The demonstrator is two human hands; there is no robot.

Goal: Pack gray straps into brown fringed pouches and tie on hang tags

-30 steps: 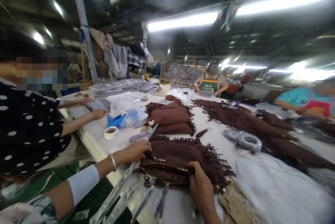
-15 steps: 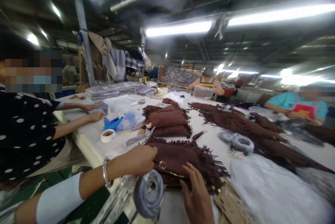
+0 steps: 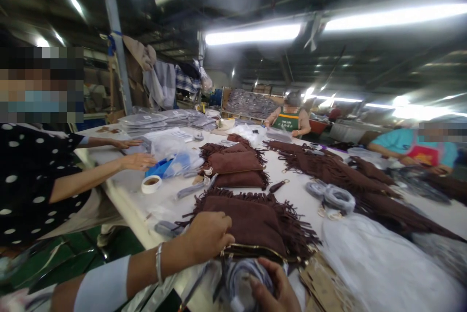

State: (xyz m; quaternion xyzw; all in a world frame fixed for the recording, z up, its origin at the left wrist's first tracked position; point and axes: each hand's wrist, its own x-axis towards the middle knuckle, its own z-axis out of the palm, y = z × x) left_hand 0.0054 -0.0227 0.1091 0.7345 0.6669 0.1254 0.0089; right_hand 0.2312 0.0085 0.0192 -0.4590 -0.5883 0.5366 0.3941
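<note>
White table [image 3: 295,188]: brown fringed bags [image 3: 235,162], tape [image 3: 152,188], probably plastic [image 3: 383,258].

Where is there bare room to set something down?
White tabletop shows between the stacked brown bags and the fringed pile, and between the brown tab and wrapped coils. The front is crowded: front bag, left hand, right hand on the coiled strap, cards, white sheeting.

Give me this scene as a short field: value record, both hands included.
left grip: fingertips at the zip edge of a brown fringed bag; firmness unclear
right grip: holding a wrapped grey coil
bag pose: lying on its side, gold zip facing the wearer
beyond bag: more brown bags, stacked
left side: tape roll
right side: white plastic, brown card tags
co-workers: three visible
</note>
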